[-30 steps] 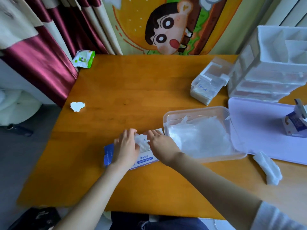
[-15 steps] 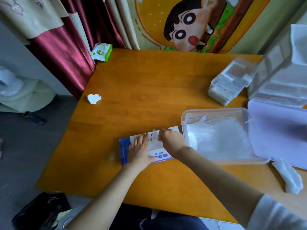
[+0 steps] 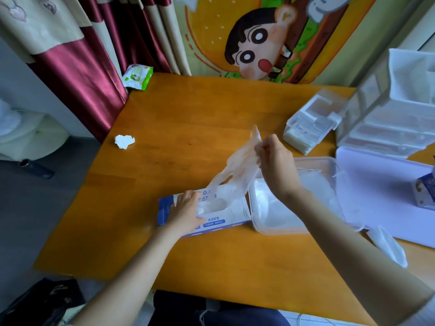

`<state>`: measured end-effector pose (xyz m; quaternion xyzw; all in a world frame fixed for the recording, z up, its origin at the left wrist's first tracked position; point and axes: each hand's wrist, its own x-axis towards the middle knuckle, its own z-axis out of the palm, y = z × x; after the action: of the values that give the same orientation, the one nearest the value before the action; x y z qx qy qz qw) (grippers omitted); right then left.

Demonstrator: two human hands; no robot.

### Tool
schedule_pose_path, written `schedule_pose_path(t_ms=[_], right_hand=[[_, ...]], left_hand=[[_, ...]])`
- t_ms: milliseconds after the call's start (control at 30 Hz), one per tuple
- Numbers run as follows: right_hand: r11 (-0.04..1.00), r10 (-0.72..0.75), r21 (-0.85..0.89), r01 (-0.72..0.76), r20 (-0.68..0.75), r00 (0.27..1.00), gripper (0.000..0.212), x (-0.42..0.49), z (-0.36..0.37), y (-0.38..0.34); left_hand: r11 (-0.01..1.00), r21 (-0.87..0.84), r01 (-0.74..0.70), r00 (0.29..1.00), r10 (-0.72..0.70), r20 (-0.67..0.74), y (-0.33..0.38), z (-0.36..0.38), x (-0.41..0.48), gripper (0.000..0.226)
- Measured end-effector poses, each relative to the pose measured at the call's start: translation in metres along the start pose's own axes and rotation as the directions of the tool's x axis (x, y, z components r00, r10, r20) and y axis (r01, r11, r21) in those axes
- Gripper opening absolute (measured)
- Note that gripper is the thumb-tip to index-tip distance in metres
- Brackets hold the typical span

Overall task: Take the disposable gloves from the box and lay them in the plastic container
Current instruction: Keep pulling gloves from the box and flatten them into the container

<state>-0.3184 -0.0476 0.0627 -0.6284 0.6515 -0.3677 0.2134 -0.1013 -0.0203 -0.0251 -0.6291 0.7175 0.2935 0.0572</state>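
R hand (image 3: 275,165) pinches glove (image 3: 237,170) above box (image 3: 216,221); L hand (image 3: 186,210) flat on box.

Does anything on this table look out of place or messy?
A crumpled white scrap lies near the left edge of the table, and a green wipes pack sits askew on the far left corner, against the curtain. Nothing looks spilled.

We cannot read the print on the box (image 3: 219,221); it is too small and blurred. Our left hand (image 3: 186,211) covers the box top at nine o'clock of its opening, where the glove (image 3: 235,170) disappears, its lower end hidden. Our right forearm (image 3: 341,229) hides the five o'clock corner of the plastic container (image 3: 270,222). At three o'clock the frame edge cuts off a small carton (image 3: 426,194) and the drawer unit (image 3: 400,118).
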Motion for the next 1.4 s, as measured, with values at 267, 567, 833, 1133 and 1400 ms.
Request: schedule_pose_path(t_ms=[267,567,833,1133,1400], right_hand=[[0.988,-0.068,-0.126,0.092,0.184,0.981,0.008,-0.02,-0.03,0.011],[0.774,0.187,0.498,-0.39,0.408,0.893,0.034,-0.041,-0.063,0.034],[0.638,0.101,0.485,-0.598,0.717,0.69,0.031,-0.076,-0.068,0.05],[0.76,0.432,0.437,-0.481,0.212,0.876,0.047,-0.061,-0.078,0.075],[0.896,0.245,0.308,-0.319,0.255,0.935,0.059,-0.048,-0.091,0.072]], left_hand=[[0.774,-0.564,-0.289,0.957,0.21,-0.202,0.086,-0.056,-0.017,0.049],[0.595,-0.752,-0.285,0.957,0.217,-0.191,0.139,-0.059,-0.025,0.025],[0.56,-0.774,-0.295,0.953,0.23,-0.197,0.152,-0.05,-0.029,0.016],[0.72,-0.677,-0.154,0.987,0.081,-0.139,0.128,-0.04,-0.019,0.017],[0.792,-0.61,-0.032,0.979,0.147,0.139,0.129,-0.036,-0.021,0.033]])
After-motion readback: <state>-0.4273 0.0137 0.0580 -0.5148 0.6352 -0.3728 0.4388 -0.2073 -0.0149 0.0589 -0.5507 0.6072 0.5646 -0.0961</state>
